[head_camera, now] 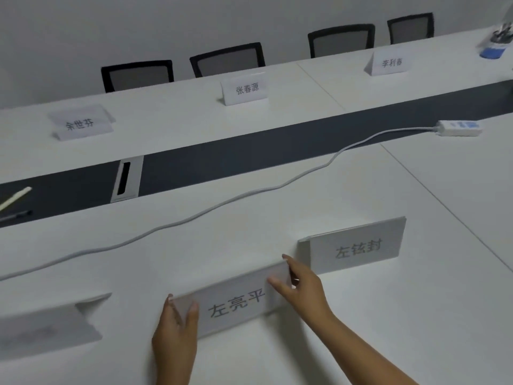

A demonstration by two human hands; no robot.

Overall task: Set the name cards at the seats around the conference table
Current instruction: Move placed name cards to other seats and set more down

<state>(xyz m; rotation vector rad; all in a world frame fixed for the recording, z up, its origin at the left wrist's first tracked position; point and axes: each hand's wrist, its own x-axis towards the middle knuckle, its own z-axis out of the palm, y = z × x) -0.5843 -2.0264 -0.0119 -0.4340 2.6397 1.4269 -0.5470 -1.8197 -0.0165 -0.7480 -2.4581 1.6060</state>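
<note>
A clear name card (236, 302) with black characters stands on the white conference table (277, 212) near its front edge. My left hand (175, 337) grips its left end and my right hand (301, 284) pinches its right end. A second name card (358, 248) stands just to the right, close to my right hand. Another card (47, 326) stands at the near left, blurred. On the far side, three name cards (82, 123) (245, 88) (390, 62) stand in a row facing me.
A white cord (194, 215) snakes across the table to a power strip (458, 128). A dark centre strip (249, 159) holds a cable hatch (127, 179). Pens (15, 198) lie at the left. Several black chairs (227, 61) line the far side. A blue-based holder (497, 40) stands far right.
</note>
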